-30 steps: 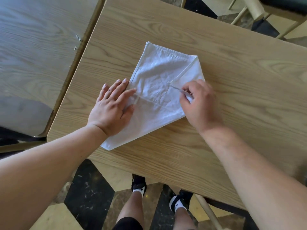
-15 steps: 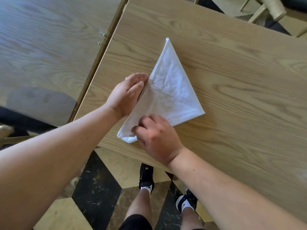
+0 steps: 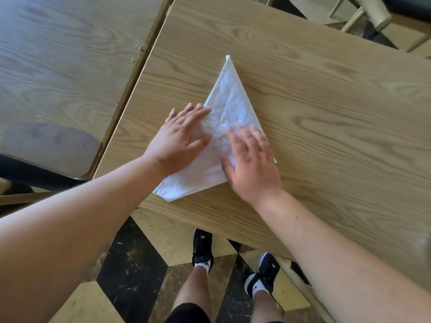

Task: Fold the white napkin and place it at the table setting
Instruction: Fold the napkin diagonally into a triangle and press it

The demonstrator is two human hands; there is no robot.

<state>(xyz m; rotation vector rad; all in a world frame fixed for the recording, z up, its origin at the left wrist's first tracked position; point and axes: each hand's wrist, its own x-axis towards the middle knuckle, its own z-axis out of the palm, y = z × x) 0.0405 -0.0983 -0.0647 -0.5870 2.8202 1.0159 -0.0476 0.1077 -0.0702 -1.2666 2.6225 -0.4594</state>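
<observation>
The white napkin (image 3: 229, 101) lies folded into a triangle on the light wooden table (image 3: 326, 113), its sharp tip pointing away from me and one corner near the table's front edge. My left hand (image 3: 179, 141) rests flat on the napkin's left side, fingers spread. My right hand (image 3: 250, 162) lies flat on its right lower part, fingers apart and slightly blurred. Neither hand grips the cloth. The napkin's middle is partly hidden under both hands.
A second wooden table (image 3: 58, 66) stands to the left, separated by a narrow gap. Chair legs (image 3: 363, 17) show at the top right. Below the table's front edge are a checkered floor and my feet in black shoes (image 3: 203, 248).
The napkin went from a partly folded square to a closed triangle. My right hand moved from its lower corner onto its right side, and both palms now lie flat on the cloth.
</observation>
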